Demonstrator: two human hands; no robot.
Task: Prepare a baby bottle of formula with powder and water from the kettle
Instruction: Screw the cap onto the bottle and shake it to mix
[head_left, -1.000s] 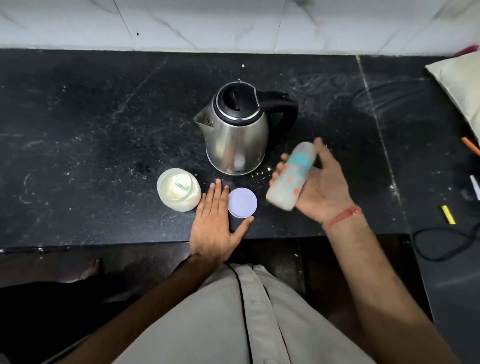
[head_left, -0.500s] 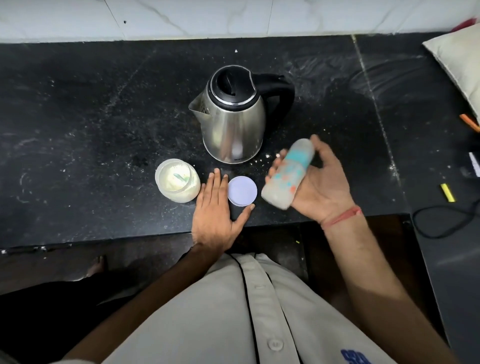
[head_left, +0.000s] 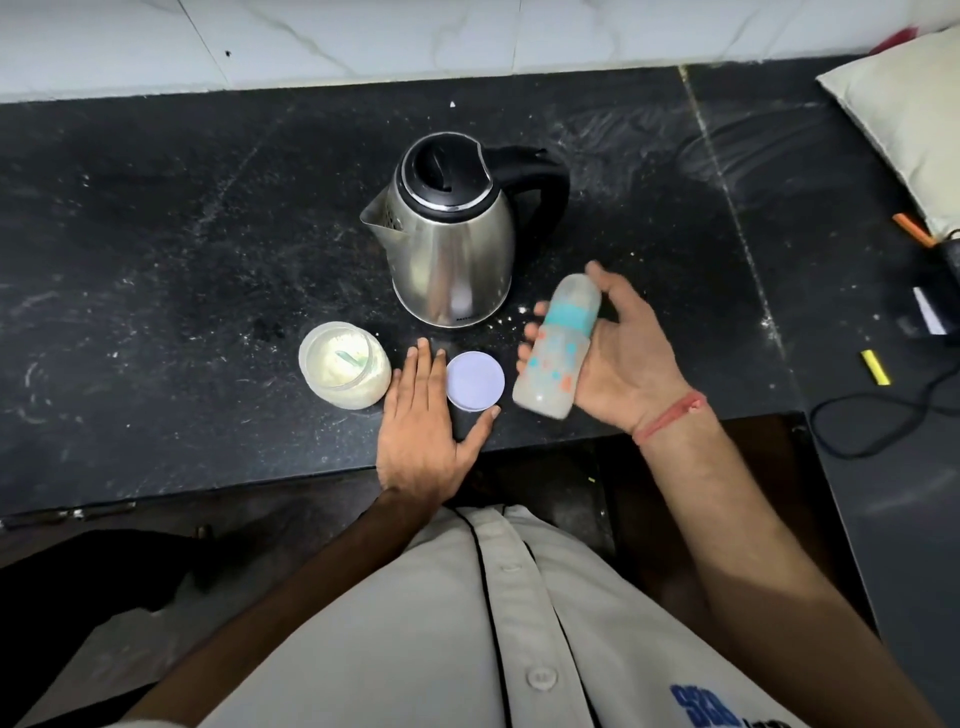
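Note:
My right hand (head_left: 618, 364) grips a capped baby bottle (head_left: 558, 353) with a teal collar and milky contents, tilted above the black counter's front edge. My left hand (head_left: 423, 431) lies flat on the counter (head_left: 156, 260), fingers straight, between an open jar of formula powder (head_left: 345, 371) with a scoop inside and the jar's white lid (head_left: 475, 382), which my thumb reaches. A steel kettle (head_left: 452, 244) with a black lid and handle stands behind them, spout to the left.
A cushion (head_left: 904, 124) lies at the far right, with an orange pen (head_left: 911, 228), a yellow piece (head_left: 875, 367) and a black cable (head_left: 883, 415) below it. Spilled powder specks dot the counter beside the kettle. A white tiled wall (head_left: 363, 36) runs behind.
The bottle has shifted slightly in my right hand, blurred as if shaken. My left hand stays flat on the counter. The camera view has drifted a little.

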